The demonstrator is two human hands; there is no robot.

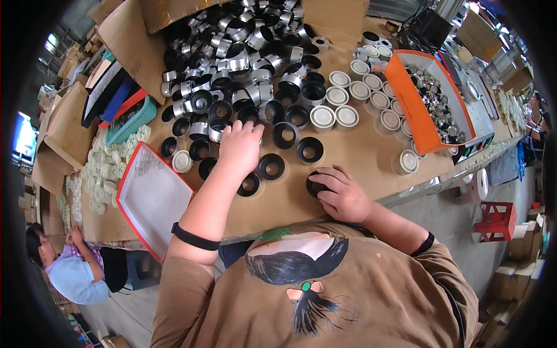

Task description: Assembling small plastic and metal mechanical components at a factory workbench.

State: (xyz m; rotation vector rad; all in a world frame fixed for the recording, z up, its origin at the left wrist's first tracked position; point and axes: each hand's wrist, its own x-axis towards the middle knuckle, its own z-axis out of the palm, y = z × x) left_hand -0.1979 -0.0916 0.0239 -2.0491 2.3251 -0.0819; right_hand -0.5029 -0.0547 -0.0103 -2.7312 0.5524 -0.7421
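Black and silver ring-shaped parts lie in a large heap (238, 58), with looser black rings (271, 166) along its near edge. My left hand (241, 144) reaches over that edge, fingers slightly apart on the rings; a silver-banded ring (216, 133) shows beside it, and what lies under the palm is hidden. On the cardboard, closer to my body, my right hand (343, 194) has its fingers curled around a black ring (314, 184), which it partly covers. Another black ring (310, 149) lies just beyond the right hand.
White-topped round pieces (360, 90) stand in rows right of the heap. Beyond them is an orange box (418, 116) of small metal parts. At left are a red-edged white tray (154, 191), a green basket (132, 122) and pale plastic pieces (107, 174). Another person (78, 269) sits lower left.
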